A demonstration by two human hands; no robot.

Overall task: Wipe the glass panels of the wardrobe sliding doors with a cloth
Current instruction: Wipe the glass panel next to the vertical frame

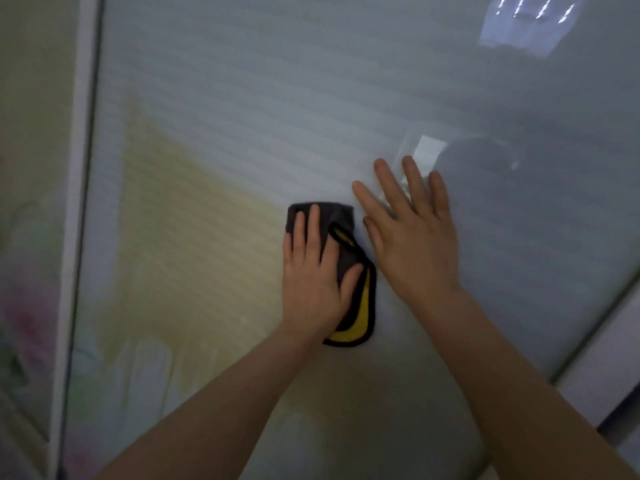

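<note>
Both my forearms reach up from the bottom edge. My left hand (313, 271) presses the cloth (349, 275) (grey, yellow inside) flat against the glass panel (242, 116) near its middle, fingers straight. Just beside it, my right hand (412, 233) lies open on the glass, fingers spread. The frame (74, 202) runs along the panel's left edge.

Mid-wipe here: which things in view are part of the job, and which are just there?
Part of the job:
- glass panel
- grey and yellow cloth, pressed on the glass
- left hand on the cloth
- right hand, flat on the glass

Just there:
- white door frame at the left
- window reflection, top right
</note>
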